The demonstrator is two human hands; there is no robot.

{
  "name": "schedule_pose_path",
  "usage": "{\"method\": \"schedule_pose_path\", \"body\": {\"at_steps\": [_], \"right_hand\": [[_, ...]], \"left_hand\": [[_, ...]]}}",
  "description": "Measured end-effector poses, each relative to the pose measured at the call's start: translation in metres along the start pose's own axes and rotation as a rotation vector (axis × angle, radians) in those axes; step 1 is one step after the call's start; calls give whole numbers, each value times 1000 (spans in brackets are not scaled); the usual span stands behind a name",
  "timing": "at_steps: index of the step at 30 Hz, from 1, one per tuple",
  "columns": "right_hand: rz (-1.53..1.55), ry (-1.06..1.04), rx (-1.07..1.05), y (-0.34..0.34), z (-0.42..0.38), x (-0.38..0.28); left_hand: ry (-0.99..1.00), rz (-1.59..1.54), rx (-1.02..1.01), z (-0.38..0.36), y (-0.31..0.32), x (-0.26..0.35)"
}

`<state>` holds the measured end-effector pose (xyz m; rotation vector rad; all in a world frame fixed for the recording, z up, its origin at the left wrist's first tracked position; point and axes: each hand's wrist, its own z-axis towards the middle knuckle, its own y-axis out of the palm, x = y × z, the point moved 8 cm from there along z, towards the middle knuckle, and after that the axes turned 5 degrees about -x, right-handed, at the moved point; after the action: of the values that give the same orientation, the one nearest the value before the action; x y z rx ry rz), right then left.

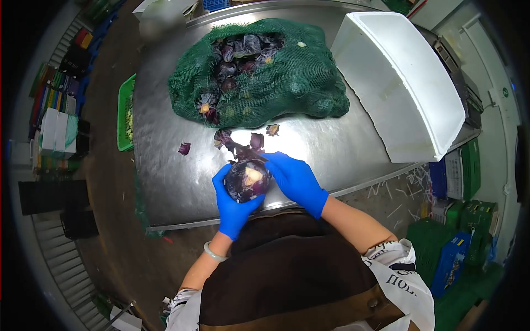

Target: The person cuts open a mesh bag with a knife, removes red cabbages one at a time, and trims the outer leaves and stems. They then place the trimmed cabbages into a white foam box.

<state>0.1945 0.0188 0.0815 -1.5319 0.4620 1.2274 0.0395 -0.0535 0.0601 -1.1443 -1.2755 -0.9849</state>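
Note:
Near the front edge of the metal table, my left hand (233, 206), in a blue glove, is wrapped around a red cabbage (247, 185). The pale cut stem end of the cabbage faces up toward me. My right hand (295, 180), gloved in blue as well, is closed at the cabbage's upper right side. Its fingertips pinch a dark outer leaf (249, 154) standing off the head; part of this grip is hidden. Loose purple leaf pieces (256, 142) and a cut stem piece (273, 129) lie just beyond the cabbage.
A green mesh sack (298, 83) full of red cabbages lies open at the back of the steel table (171, 182). At the right stands a white foam box (386, 94). A green crate (125, 113) with trimmings is beyond the left edge. Stacked crates (452, 259) stand on the right.

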Motion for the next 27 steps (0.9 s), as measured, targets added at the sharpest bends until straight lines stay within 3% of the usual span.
{"method": "schedule_pose_path", "body": {"at_steps": [7,10,11,13,16,17,20,23,26,27], "right_hand": [[95,216,-116,17,-3,22],[185,319,-80,26,0,63],[202,372,-91,37,-6,103],[95,519,-226,37,-18,132],[-41,249,-129,13,-20,80],[14,349,-206,4,-12,52],[56,-219,-211,-8,-7,-26],[5,-134,-316,-7,-18,-39],[-96,-226,-213,-16,-26,-44],[-174,-201,-281,-11,-31,-41]], "left_hand": [[-33,-1,-133,-9,-5,-11],[-180,-391,-222,-7,2,-25],[-59,-194,-222,-9,-3,-26],[-8,-206,-248,-8,-7,-17],[-241,-510,-265,0,-4,9],[-251,-607,-353,3,-4,1],[-416,-862,-331,-6,2,-25],[-414,-703,-340,-16,10,-23],[-385,-551,-313,-22,8,-21],[-393,-516,-308,-25,6,-22]]}}
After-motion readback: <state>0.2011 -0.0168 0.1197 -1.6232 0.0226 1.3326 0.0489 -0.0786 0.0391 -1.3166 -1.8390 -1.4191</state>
